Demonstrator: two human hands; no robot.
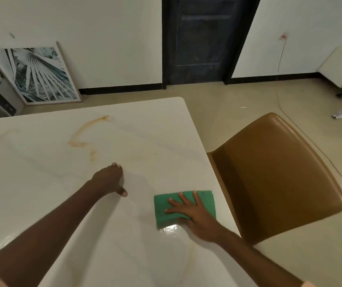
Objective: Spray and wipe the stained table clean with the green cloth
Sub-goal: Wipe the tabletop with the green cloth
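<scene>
The person's right hand point(188, 211) lies flat on the folded green cloth point(184, 206), fingers straight and spread, pressing it onto the white, faintly veined tabletop point(41, 183) near its right edge. That broad, open palm likely serves to spread pressure across the cloth while wiping. Just below the cloth sits a glossy wet patch point(172, 228), probably sprayed liquid. The left hand point(110, 179) rests on the table further in, fingers together and thumb out, apparently bracing the body. The curving brown stain point(83, 137) lies well beyond both hands, seemingly untouched. No spray bottle is visible. A tan leather-look chair point(275, 172) stands beside the table's right edge.
</scene>
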